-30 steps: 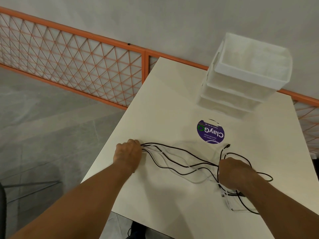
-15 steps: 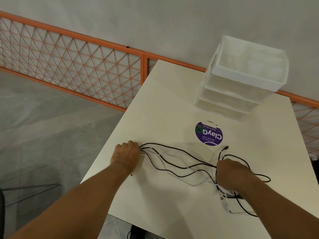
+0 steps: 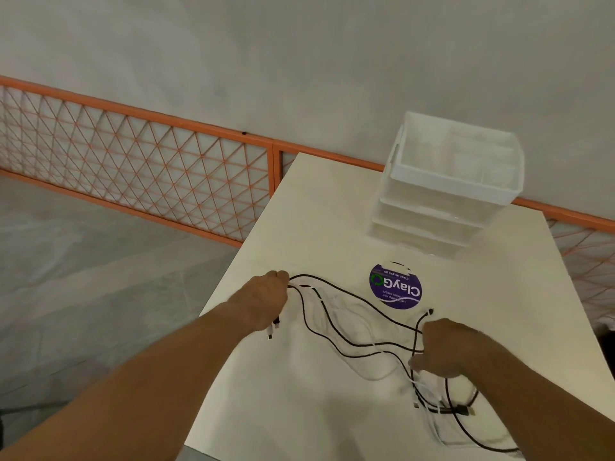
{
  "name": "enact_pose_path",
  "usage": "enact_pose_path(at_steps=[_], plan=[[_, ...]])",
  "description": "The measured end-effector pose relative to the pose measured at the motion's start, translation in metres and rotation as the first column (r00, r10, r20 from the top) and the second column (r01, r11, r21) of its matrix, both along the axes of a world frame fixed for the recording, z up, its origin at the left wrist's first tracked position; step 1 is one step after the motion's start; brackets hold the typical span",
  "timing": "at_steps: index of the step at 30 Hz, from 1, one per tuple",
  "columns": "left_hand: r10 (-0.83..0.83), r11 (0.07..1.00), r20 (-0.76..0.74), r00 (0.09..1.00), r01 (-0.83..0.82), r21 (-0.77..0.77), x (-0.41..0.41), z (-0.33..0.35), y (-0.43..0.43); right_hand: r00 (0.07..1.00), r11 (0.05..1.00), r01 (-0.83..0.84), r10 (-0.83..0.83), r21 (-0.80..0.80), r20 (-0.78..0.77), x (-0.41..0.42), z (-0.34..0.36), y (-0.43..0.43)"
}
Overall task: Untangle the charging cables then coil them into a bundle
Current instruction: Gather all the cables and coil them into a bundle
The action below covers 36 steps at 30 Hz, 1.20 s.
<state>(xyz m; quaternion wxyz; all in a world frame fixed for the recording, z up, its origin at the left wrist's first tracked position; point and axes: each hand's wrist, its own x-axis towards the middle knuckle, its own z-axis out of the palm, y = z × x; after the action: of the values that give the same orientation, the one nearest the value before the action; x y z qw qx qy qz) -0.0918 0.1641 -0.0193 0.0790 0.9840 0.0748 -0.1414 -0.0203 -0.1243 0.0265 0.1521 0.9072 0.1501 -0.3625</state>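
Note:
Black charging cables (image 3: 352,341) and white charging cables (image 3: 357,311) lie stretched across the cream table (image 3: 299,394) between my hands. My left hand (image 3: 263,301) grips one end of the strands near the table's left edge, and plug ends (image 3: 273,329) stick out below its palm. My right hand (image 3: 442,347) grips the strands at the right, fingers curled round them. A black plug (image 3: 430,311) pokes up beside it. Below the right hand the cables trail in loose loops with connectors (image 3: 462,410).
A round purple sticker (image 3: 396,287) lies on the table beyond the cables. Stacked white plastic baskets (image 3: 442,191) stand at the table's far right. An orange lattice fence (image 3: 139,174) runs along the wall behind, with grey floor to the left.
The cable strands between my hands have drawn a little straighter, and plug ends now show below my left palm. Both hands keep their grip and stay about where they were.

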Motion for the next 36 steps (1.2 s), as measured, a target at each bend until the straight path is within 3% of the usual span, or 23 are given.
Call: enact_pose_path(at_steps=[5,8,10,12,16,19,22,23,25,28,31,33,36], plan=[[-0.127,0.992,0.066,0.99,0.127,-0.007,0.026,0.05,-0.015,0.999,1.0,-0.008,0.009,0.02,-0.043,0.021,0.05,0.005],[-0.203,0.979,0.118,0.972,0.205,-0.004,0.042,0.079,-0.024,0.998,0.968,0.016,-0.029,0.251,0.048,0.036,0.077,0.01],[-0.238,0.97,0.166,0.957,0.242,-0.003,0.051,0.101,-0.032,0.992,0.844,-0.018,-0.052,0.537,0.114,0.041,0.092,0.02],[-0.27,0.962,0.223,0.937,0.274,0.013,0.058,0.126,-0.043,0.989,0.693,-0.049,-0.07,0.72,0.134,0.04,0.107,0.036],[-0.362,0.929,0.272,0.892,0.318,0.191,0.072,0.174,-0.063,0.988,0.603,-0.02,-0.111,0.798,0.108,0.043,0.118,0.064],[-0.458,0.862,0.297,0.838,0.336,0.38,0.08,0.207,-0.068,0.966,0.399,0.002,-0.237,0.917,0.101,0.049,0.123,0.07],[-0.462,0.822,0.3,0.834,0.276,0.498,0.086,0.239,-0.075,0.95,0.144,0.112,-0.305,0.983,-0.064,0.048,0.139,0.07],[-0.471,0.801,0.289,0.834,0.266,0.537,0.088,0.248,-0.078,0.946,0.106,0.11,-0.318,0.988,-0.071,0.048,0.147,0.069],[-0.501,0.748,0.279,0.819,0.248,0.616,0.09,0.263,-0.084,0.931,0.176,0.013,-0.361,0.984,0.052,0.051,0.161,0.067],[-0.527,0.701,0.306,0.793,0.201,0.684,0.094,0.276,-0.086,0.849,0.426,-0.175,-0.391,0.888,0.355,0.063,0.18,0.06],[-0.528,0.709,0.357,0.771,0.168,0.685,0.097,0.285,-0.081,0.735,0.671,-0.301,-0.289,0.678,0.613,0.07,0.204,0.048],[-0.541,0.71,0.382,0.749,0.164,0.685,0.099,0.288,-0.078,0.683,0.746,-0.345,-0.217,0.569,0.698,0.071,0.215,0.041],[-0.551,0.719,0.42,0.721,0.155,0.677,0.099,0.286,-0.076,0.667,0.77,-0.349,-0.196,0.534,0.719,0.071,0.222,0.035]])
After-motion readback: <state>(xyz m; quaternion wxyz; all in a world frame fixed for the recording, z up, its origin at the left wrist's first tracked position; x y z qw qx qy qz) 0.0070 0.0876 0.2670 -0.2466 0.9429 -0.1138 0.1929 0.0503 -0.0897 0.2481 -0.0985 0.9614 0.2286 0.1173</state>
